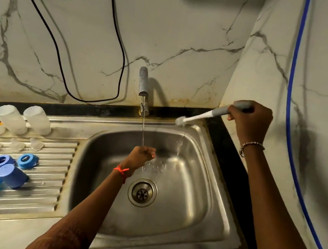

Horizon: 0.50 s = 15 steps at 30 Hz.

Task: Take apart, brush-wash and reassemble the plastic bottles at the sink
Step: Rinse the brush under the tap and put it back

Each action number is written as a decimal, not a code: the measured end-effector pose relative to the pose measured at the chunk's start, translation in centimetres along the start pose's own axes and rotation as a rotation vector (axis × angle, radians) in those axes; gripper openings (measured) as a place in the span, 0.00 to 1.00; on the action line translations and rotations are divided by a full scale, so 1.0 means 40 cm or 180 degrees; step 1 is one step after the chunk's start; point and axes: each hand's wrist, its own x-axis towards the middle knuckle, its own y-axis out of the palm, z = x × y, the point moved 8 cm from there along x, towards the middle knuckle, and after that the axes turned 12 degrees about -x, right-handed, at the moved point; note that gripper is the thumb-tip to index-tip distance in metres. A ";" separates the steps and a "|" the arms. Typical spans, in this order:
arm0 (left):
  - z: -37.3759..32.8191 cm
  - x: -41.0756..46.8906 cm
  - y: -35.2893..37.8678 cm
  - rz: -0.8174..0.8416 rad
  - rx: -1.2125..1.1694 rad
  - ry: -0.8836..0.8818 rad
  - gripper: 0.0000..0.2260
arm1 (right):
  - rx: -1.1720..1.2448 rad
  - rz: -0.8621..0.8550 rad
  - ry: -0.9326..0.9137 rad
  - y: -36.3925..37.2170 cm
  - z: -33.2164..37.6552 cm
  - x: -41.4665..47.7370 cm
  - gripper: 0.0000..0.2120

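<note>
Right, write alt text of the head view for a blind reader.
A person's left hand is under the running tap over a steel sink, while the right hand holds a bottle brush above its far corner. Pale bottles and blue caps sit on the draining board.

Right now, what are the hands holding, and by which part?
The right hand grips the brush by its grey handle. The left hand curls under the running water; contents cannot be told.
</note>
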 end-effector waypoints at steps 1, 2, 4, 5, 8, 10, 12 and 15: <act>0.010 -0.001 -0.002 -0.0012 -0.0014 -0.0059 0.12 | 0.0109 -0.0128 0.0076 -0.019 -0.014 -0.002 0.04; 0.019 -0.004 -0.004 -0.0025 -0.0032 -0.0134 0.11 | 0.0176 -0.0241 0.0156 -0.033 -0.028 -0.009 0.05; 0.031 -0.013 -0.004 -0.0018 -0.0063 -0.0269 0.10 | 0.0200 -0.0391 0.0295 -0.047 -0.064 -0.027 0.06; 0.035 -0.016 -0.002 -0.0004 -0.0062 -0.0303 0.11 | 0.0195 -0.0424 0.0363 -0.048 -0.087 -0.039 0.07; 0.045 -0.026 -0.005 -0.0014 -0.0047 -0.0357 0.11 | 0.0101 -0.0436 0.0564 -0.042 -0.165 -0.078 0.08; 0.052 -0.031 -0.011 -0.0035 -0.0044 -0.0362 0.10 | 0.0006 -0.0402 0.0703 -0.038 -0.222 -0.109 0.08; 0.055 -0.038 -0.017 -0.0058 -0.0043 -0.0363 0.10 | -0.0077 -0.0355 0.0844 -0.036 -0.279 -0.144 0.08; 0.071 -0.043 -0.031 -0.0119 -0.0076 -0.0439 0.08 | -0.0259 -0.0257 0.1051 -0.037 -0.362 -0.196 0.09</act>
